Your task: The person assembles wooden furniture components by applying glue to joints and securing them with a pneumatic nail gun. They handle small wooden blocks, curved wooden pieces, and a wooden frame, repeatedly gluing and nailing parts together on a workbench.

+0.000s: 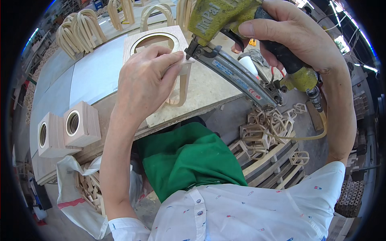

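My right hand is closed around the dark grip of a yellow-green air nail gun, its fingers near the trigger. The gun's nose points at the right corner of a square wooden board with a large round hole. Whether the nose touches the wood, I cannot tell. Beside that corner, my left hand pinches the board's near edge, thumb and fingers close to the nose. Under the board stands a bent wooden frame, partly hidden by my left hand.
Two stacks of holed square boards stand at the table's left edge. Bent wooden arches line the far side. A sack of offcuts sits below left. Small wooden frames lie piled at right, near the gun's air hose.
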Motion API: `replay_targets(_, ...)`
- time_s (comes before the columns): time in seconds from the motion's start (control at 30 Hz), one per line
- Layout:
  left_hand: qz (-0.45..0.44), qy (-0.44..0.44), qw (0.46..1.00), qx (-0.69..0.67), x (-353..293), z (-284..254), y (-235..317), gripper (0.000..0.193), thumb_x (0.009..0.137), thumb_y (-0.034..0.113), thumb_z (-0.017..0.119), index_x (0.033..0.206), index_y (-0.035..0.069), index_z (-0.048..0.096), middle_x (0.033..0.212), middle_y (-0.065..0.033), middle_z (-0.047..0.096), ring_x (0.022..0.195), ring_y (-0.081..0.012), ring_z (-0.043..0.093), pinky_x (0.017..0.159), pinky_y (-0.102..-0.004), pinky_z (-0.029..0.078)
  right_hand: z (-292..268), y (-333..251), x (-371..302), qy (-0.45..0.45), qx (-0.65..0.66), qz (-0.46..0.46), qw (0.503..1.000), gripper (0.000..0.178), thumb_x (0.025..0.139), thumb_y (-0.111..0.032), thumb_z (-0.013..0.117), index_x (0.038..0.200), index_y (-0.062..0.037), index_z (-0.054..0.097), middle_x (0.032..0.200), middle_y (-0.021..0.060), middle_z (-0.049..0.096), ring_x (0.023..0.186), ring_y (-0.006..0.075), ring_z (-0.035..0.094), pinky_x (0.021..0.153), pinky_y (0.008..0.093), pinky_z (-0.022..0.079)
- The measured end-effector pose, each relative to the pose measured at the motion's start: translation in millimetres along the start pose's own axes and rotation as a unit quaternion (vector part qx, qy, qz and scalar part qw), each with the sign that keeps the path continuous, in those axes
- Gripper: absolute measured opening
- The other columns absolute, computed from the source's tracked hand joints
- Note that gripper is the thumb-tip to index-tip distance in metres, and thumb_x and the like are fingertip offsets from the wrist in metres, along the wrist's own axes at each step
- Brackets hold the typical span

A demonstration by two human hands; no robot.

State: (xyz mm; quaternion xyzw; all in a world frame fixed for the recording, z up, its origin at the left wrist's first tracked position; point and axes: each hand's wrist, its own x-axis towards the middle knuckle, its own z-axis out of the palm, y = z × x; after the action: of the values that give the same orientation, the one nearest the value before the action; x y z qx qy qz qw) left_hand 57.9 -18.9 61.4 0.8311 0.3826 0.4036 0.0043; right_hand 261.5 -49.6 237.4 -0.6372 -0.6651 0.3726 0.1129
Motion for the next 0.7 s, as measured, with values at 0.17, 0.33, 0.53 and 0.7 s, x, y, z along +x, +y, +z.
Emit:
replay_targets(0.17,-0.006,0.002,1.000,-0.004,-1.5,1.0,0.1,0.021,0.081,0.008,0.069,0.102,0.003,0.071,0.097,-0.0083,0.068,0.084,-0.0224,0.065,0.074,-0.0312,0.051,3.9,3.3,-2.1,0.007,-0.068,-0.044,0.997,0.030,0.090,-0.022,0.060,0.087,0.0074,0.064,0.061,0.0068,0.061,0.052,0.0108,0.057,0.047,0.0263,0.042)
replay_targets(0.33,-0.010,-0.012,1.000,0.014,0.2,0.1,1.2,0.025,0.080,0.011,0.071,0.103,0.003,0.070,0.099,-0.0092,0.068,0.086,-0.0237,0.065,0.075,-0.0323,0.051,2.3,1.1,-2.6,-0.002,-0.119,-0.055,0.991,0.032,0.091,-0.024,0.060,0.082,0.0067,0.064,0.061,0.0070,0.062,0.053,0.0112,0.057,0.047,0.0267,0.042)
replay_targets(0.53,-0.067,0.054,0.994,0.064,-17.8,-25.0,-1.8,0.054,0.072,0.015,0.077,0.123,0.010,0.061,0.121,-0.0155,0.057,0.108,-0.0317,0.056,0.091,-0.0394,0.046,1.4,26.9,13.2,0.036,-0.098,-0.151,0.983,0.031,0.089,-0.026,0.062,0.092,0.0050,0.061,0.073,0.0081,0.065,0.046,0.0081,0.054,0.041,0.0221,0.042)
replay_targets(0.7,-0.263,0.143,0.908,-0.293,-64.0,-5.6,-27.4,0.060,0.077,0.011,0.075,0.133,0.008,0.053,0.134,-0.0141,0.046,0.114,-0.0244,0.055,0.094,-0.0365,0.046,1.9,36.0,23.6,0.040,-0.066,-0.223,0.972,0.029,0.089,-0.025,0.063,0.094,0.0038,0.060,0.074,0.0065,0.065,0.043,0.0068,0.052,0.038,0.0206,0.042)
